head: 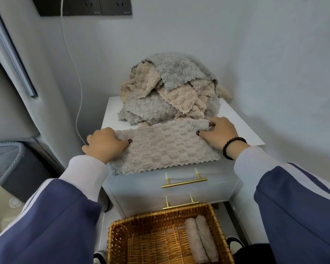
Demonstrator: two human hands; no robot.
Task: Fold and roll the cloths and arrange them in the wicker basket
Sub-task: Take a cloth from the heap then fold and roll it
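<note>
1. Fingers of the left hand [105, 144] are curled over the left edge of the flat cloth [164, 147], pinching it with the thumb on top. Fingers of the right hand [220, 133] are curled round the cloth's far right corner, clamped on the turned-over edge.
2. Task item location: the flat cloth lies spread on the near part of the white cabinet top [242, 128], its scalloped near edge hanging just over the front.
3. Step in hand, as judged: folding the far edge forward before rolling.
4. Risk: the overhanging near edge could slide off the cabinet if the hands pull toward the person; cause would be low friction on the smooth top.
5. Risk: the pile of loose cloths [171, 88] touches the far edge of the flat cloth. A fold could snag a neighbour and drag it into the roll.
6. Risk: uneven pull from the two hands would give a skewed fold and a tapered roll.
7. Container: the wicker basket [118, 239] stands on the floor in front of the cabinet. It holds two rolled cloths [200, 239], lying side by side against its right wall; the remainder shows bare weave.
</note>
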